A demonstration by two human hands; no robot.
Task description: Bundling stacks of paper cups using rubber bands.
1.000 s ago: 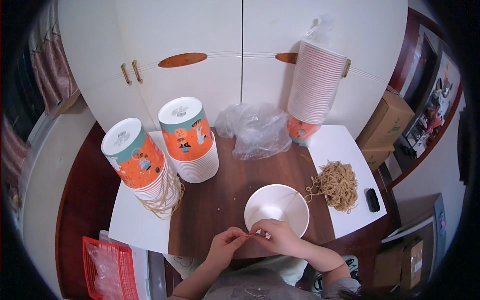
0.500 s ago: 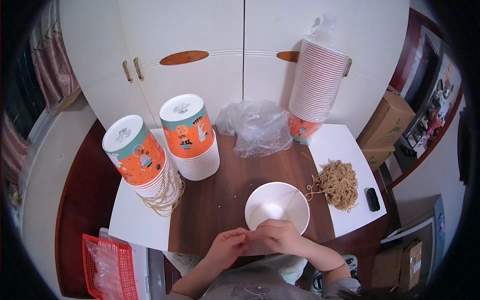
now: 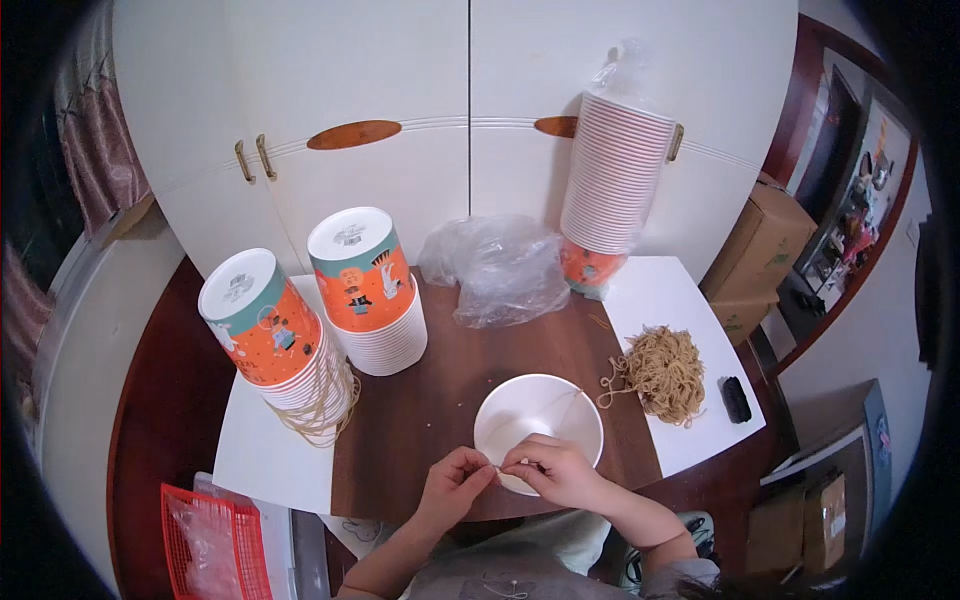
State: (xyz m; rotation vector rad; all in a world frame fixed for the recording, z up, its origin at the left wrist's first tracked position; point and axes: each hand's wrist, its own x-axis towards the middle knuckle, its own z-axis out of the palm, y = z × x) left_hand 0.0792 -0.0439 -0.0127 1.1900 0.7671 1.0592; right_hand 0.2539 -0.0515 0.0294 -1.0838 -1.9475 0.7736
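A white paper bucket [image 3: 500, 415] stands mouth up at the table's near edge. Over its near rim, my left hand [image 3: 450, 490] and my right hand [image 3: 562, 474] meet with thumbs and fingertips pinched together. Between them is the end of a thin tan string [image 3: 572, 402], mostly hidden by the fingers. This strand crosses the bucket's mouth from the right, where a tangled heap of tan string [image 3: 665, 372] lies. At left, a stack of upturned orange paper buckets [image 3: 268, 335] has loops of string [image 3: 335, 400] hanging down its side.
Another upturned bucket stack [image 3: 365, 290] stands beside the first. Crumpled clear plastic [image 3: 505, 275] lies at the back, next to a tall bagged bucket stack [image 3: 618, 175]. A small black object [image 3: 736, 400] sits at the right. A red basket [image 3: 215, 545] is below the table's left side.
My hands have lifted slightly, and the fingertips now pinch more visibly at the bucket's near rim. The whole view has shifted a little; the stacks and string heap stay in place.
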